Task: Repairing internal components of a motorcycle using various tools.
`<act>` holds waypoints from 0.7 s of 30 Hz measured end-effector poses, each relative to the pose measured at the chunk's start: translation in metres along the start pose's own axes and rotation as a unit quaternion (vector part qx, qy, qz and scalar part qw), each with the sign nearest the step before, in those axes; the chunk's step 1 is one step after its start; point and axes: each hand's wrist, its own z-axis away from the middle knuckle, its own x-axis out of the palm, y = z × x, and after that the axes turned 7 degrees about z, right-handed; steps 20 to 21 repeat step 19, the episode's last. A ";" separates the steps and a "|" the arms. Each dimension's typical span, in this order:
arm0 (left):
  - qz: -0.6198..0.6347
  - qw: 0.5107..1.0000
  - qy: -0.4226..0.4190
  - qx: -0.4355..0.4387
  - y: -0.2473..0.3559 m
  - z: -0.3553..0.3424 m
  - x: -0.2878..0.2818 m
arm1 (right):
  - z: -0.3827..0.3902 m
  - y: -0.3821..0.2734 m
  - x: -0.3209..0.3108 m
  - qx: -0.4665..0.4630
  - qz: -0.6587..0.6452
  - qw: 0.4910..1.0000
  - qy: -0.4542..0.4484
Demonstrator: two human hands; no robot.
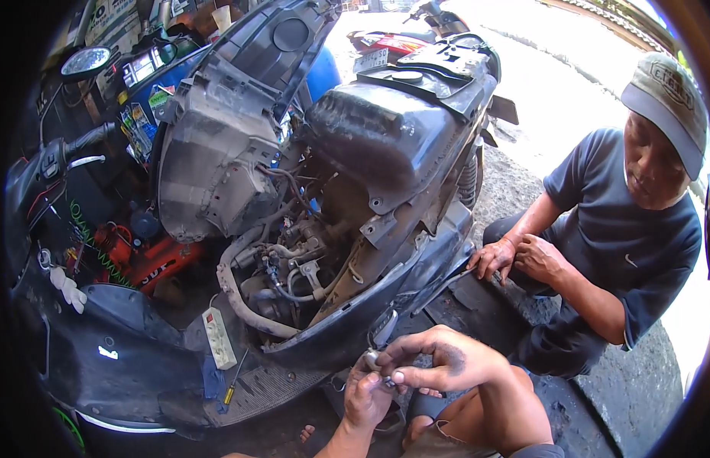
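Note:
In front of the opened scooter (pixel 343 324), both my hands meet near the lower middle. Raised upright, my left hand (pixel 364 401) has its fingers closed round a small grey metal part (pixel 371 357). My right hand (pixel 450 360), smudged black, reaches over from the right with thumb and index finger pinched at the same part. The fingers cover most of the part, so its exact kind cannot be made out. Just beyond my hands lies the exposed engine (pixel 301 248) with its hoses and cables, inside the scooter's frame.
On the footboard lie a white power strip (pixel 219 340) and a yellow-handled screwdriver (pixel 231 389). At right crouches another person (pixel 626 237) in a cap, hands together near the scooter's side. A dusty storage box (pixel 217 160) stands tilted up; a red machine (pixel 168 263) is behind.

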 end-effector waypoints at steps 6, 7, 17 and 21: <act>-0.047 0.997 0.008 0.060 0.008 0.005 0.005 | -0.010 0.022 0.013 -0.148 0.025 0.989 0.010; -0.040 0.998 0.008 0.040 0.010 0.006 0.005 | -0.006 0.012 0.012 -0.148 0.028 0.989 0.015; -0.062 0.997 -0.023 0.045 0.016 0.010 0.002 | 0.001 -0.003 0.011 -0.046 -0.052 0.993 0.094; -0.068 0.997 -0.028 0.037 0.016 0.010 -0.003 | 0.000 -0.002 0.011 -0.055 0.008 0.994 0.097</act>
